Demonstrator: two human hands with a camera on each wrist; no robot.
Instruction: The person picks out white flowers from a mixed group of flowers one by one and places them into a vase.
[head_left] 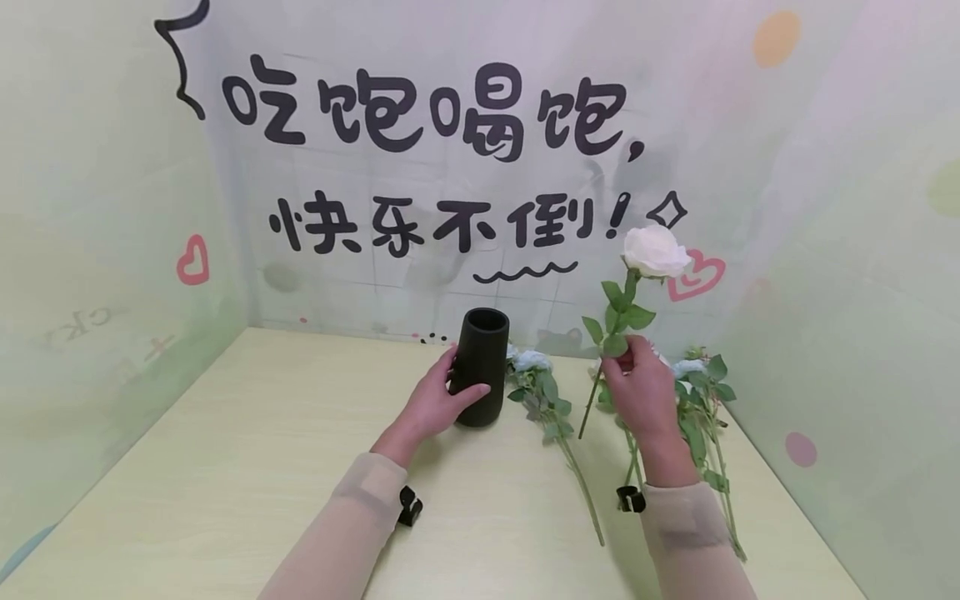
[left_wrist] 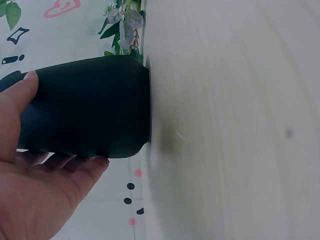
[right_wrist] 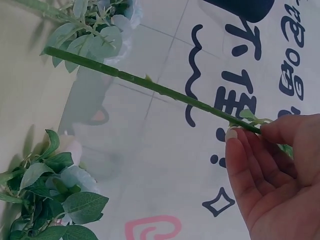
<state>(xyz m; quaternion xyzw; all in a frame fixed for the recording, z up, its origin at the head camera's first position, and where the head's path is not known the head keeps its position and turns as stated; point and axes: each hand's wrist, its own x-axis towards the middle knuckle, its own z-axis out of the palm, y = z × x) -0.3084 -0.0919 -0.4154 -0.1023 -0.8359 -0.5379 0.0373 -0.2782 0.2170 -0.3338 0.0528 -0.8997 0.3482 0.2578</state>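
Observation:
A tall black vase (head_left: 482, 358) stands upright on the table with its round mouth uncovered. My left hand (head_left: 431, 406) holds it from the left, thumb across the front; in the left wrist view the thumb lies on one side of the vase (left_wrist: 85, 107) and the fingers on the other. To the right of the vase, my right hand (head_left: 641, 387) pinches the stem of an artificial white rose (head_left: 655, 252), bloom up and leaves just above the fingers. The bare lower stem (right_wrist: 150, 85) slants down leftward, its cut end clear in the right wrist view.
A pale blue flower (head_left: 532, 361) with a long leafy stem lies on the table (head_left: 247, 483) between vase and right hand. More blue flowers and foliage (head_left: 705, 392) lie at the right, partly behind the right arm. Printed walls (head_left: 420, 292) enclose the table.

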